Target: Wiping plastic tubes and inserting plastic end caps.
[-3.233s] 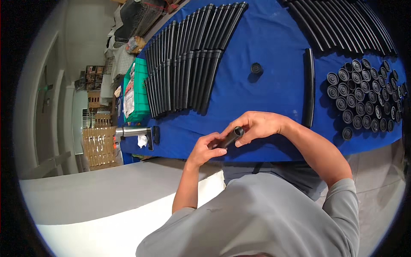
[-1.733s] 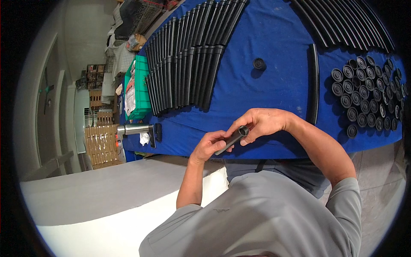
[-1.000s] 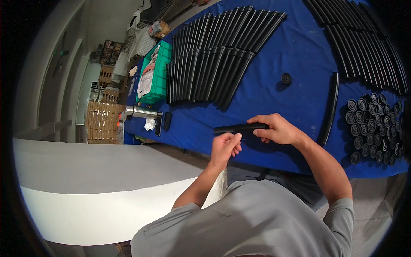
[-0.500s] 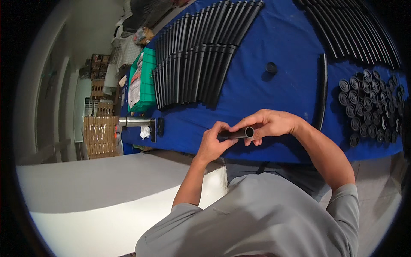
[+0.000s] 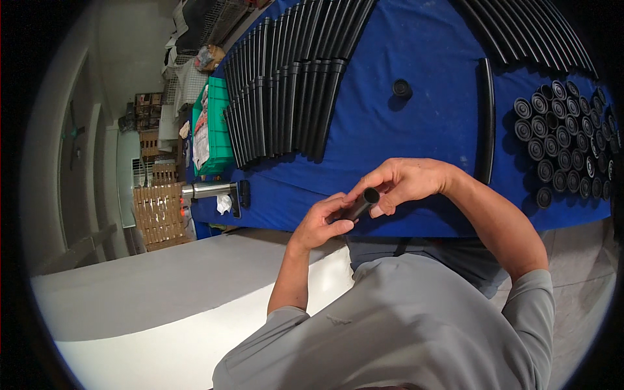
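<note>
Nearest, the left hand (image 5: pixel 323 224) and right hand (image 5: pixel 406 184) both grip a short black plastic tube (image 5: pixel 359 204) above the near edge of the blue-covered table (image 5: pixel 416 52). Beyond lie rows of long black tubes (image 5: pixel 286 97), upright black caps (image 5: pixel 565 136), a green crate (image 5: pixel 218 127); a white wall (image 5: pixel 117 305) stands left.

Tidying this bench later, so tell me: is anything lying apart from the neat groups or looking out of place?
Two things sit apart on the blue table cover: one round black cap alone mid-table, away from the clustered caps, and one long black tube lying by itself, outside the tube rows. Nothing looks damaged or spilled.
</note>
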Demonstrator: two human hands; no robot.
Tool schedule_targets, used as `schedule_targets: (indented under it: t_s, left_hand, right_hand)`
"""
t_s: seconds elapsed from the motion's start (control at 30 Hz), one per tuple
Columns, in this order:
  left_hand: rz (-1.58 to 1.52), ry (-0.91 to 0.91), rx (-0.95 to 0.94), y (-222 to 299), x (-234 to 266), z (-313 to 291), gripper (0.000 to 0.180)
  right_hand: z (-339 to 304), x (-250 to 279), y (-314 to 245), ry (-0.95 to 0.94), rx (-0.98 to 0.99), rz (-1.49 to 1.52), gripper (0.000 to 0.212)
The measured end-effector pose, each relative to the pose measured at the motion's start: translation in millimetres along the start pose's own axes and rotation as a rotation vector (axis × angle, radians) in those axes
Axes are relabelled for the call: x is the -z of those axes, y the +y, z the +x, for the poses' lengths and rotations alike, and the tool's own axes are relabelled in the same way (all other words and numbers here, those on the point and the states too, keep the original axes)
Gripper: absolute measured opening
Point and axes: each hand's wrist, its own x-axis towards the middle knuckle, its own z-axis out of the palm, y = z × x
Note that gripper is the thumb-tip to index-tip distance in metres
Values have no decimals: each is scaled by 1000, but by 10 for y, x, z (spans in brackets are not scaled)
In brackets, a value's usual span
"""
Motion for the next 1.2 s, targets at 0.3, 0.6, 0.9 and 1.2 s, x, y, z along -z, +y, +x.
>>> schedule_targets:
  t_s: [0.3, 0.6, 0.9, 1.2]
  left_hand:
    - [-247, -90, 59, -115, 37, -67, 56]
    - [-460, -181, 69, -190, -94, -52, 65]
    - [-406, -131, 196, -106, -137, -35, 81]
    - [472, 160, -159, 211, 18, 73, 33]
  right_hand:
    - [-1, -3, -21, -59, 17, 77, 40]
    - [24, 1, 63, -76, 43, 111, 36]
    - [18, 39, 71, -37, -78, 10, 40]
    - [44, -33, -37, 102, 12, -138, 39]
